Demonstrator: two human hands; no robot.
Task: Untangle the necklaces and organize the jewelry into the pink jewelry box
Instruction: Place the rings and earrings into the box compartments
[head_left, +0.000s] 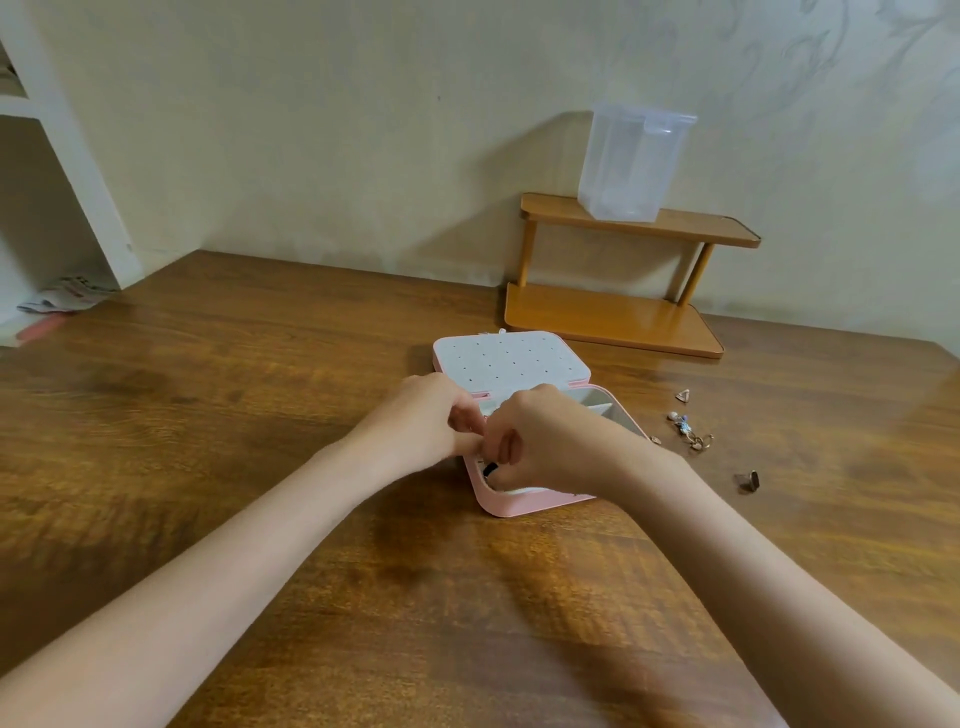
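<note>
both hands, left hand (434, 415) and right hand (540, 441), met with fingers curled over the pink jewelry box (511, 506); whether they pinched anything could not be told. loose jewelry (688, 431) lay right of the box on the table (208, 415).

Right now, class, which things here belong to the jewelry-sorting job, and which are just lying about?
Job: pink jewelry box, open; loose jewelry pieces and dark ring on table; left hand, right hand.

Lying about: clear plastic container, wooden shelf, papers.

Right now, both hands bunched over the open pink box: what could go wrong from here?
1. Left hand and right hand hide whatever they pinch over the pink jewelry box; a dropped piece could land in the wrong compartment.
2. The right forearm lies near the loose jewelry and a dark piece on the table; pulling back could sweep them away.
</note>
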